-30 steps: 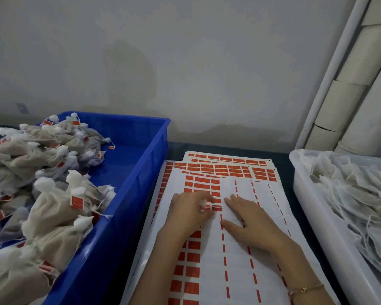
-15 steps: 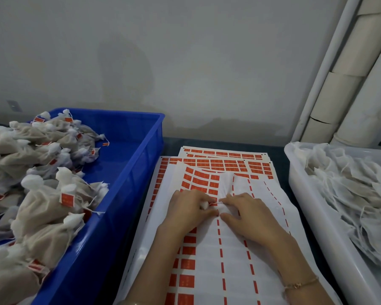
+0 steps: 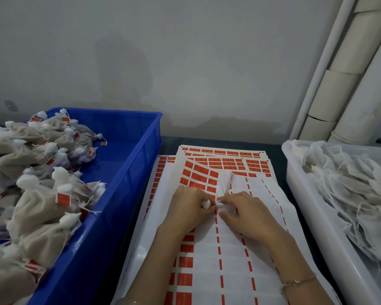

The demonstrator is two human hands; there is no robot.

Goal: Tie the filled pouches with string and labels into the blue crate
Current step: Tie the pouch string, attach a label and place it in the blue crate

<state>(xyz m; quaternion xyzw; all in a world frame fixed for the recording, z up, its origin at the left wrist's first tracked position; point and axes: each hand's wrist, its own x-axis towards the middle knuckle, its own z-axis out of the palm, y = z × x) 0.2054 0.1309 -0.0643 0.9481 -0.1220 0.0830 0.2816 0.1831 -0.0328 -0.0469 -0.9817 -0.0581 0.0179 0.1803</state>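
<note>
A blue crate (image 3: 128, 177) on the left holds several tied beige pouches (image 3: 42, 208) with red labels. Sheets of red labels (image 3: 207, 256) lie stacked in the middle of the table. My left hand (image 3: 189, 208) rests on the top sheet and grips a small white pouch top (image 3: 205, 203) in curled fingers. My right hand (image 3: 244, 214) pinches something small and red at the sheet, right against the left hand's fingertips. The top sheet buckles upward just beyond my fingers. Most of what the left hand holds is hidden.
A white tray (image 3: 317, 221) on the right is filled with loose white mesh pouches (image 3: 350, 183). Pale pipes (image 3: 343, 84) stand at the back right against a grey wall. Dark table surface shows between the containers.
My right hand has slid left to meet the left hand and now pinches at the sheet. The top sheet has lifted and wrinkled beyond my fingers. The view has shifted slightly.
</note>
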